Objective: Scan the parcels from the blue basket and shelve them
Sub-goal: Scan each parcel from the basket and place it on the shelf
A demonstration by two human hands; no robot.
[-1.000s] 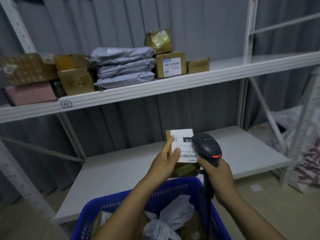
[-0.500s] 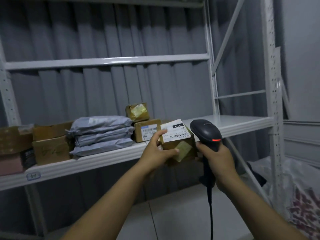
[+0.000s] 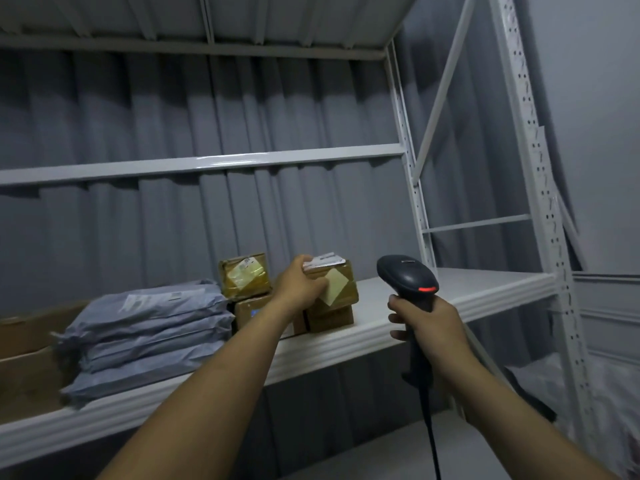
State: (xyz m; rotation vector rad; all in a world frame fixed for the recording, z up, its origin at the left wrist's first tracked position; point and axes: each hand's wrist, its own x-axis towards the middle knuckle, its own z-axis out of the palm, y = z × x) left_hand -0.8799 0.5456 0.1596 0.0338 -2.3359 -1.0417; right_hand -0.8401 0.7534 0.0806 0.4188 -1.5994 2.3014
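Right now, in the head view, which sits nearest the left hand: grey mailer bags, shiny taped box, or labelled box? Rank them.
1. Labelled box, gripped by the left hand.
2. Shiny taped box, just to its left.
3. Grey mailer bags, farther left.

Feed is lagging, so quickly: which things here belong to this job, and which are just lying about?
In use: left hand gripping the small box; right hand holding the scanner; shelf.
Lying about: grey mailer bags; taped box; cardboard boxes at far left.
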